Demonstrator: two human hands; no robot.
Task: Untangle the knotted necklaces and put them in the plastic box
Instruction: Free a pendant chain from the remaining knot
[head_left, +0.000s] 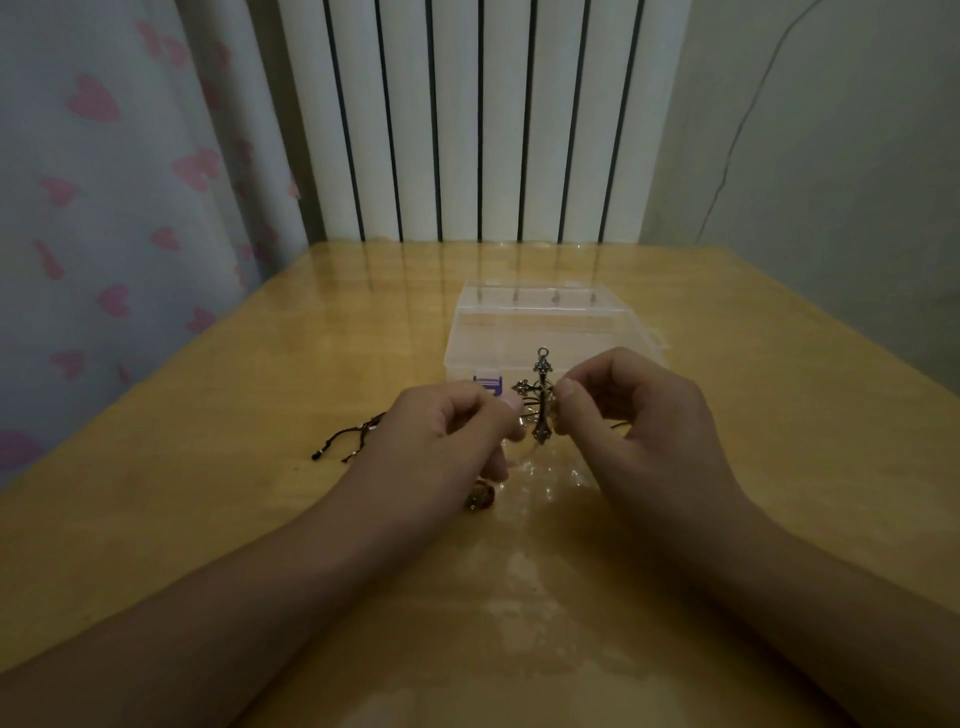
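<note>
A dark metal cross pendant (541, 395) stands upright between my two hands, just above the wooden table (218, 509). My right hand (639, 421) pinches the tangle at the cross's right arm. My left hand (457, 431) pinches the cords just left of the cross. A black cord (353, 434) trails from under my left hand onto the table to the left. A small brownish bead or pendant (479, 500) lies below my left hand. The clear plastic box (550, 327) with a purple latch (488, 385) sits closed right behind the cross.
A white ribbed radiator (483, 119) stands behind the table's far edge. A curtain with pink hearts (114, 208) hangs at the left, and a plain wall is at the right. A glossy clear cover lies over the tabletop.
</note>
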